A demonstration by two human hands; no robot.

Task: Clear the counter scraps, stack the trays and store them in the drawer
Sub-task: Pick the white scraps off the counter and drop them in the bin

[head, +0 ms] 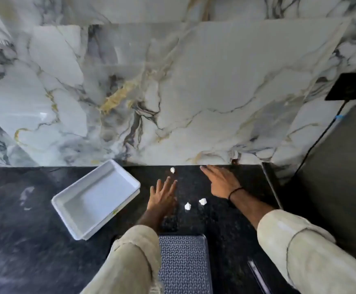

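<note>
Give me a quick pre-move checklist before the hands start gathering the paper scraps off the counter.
1. Both hands free: ok. The left hand and right hand are open, flat and hold nothing.
2. Scraps located: ok. One far scrap near the wall, two near scraps between the hands.
3. Scraps within reach: ok, all lie close to the hands.
4. White trays stacked: ok, apparently two nested, left of the left hand.
5. Top tray holds nothing: ok.
6. Drawer open: cannot tell; a patterned surface shows below the counter edge.
</note>
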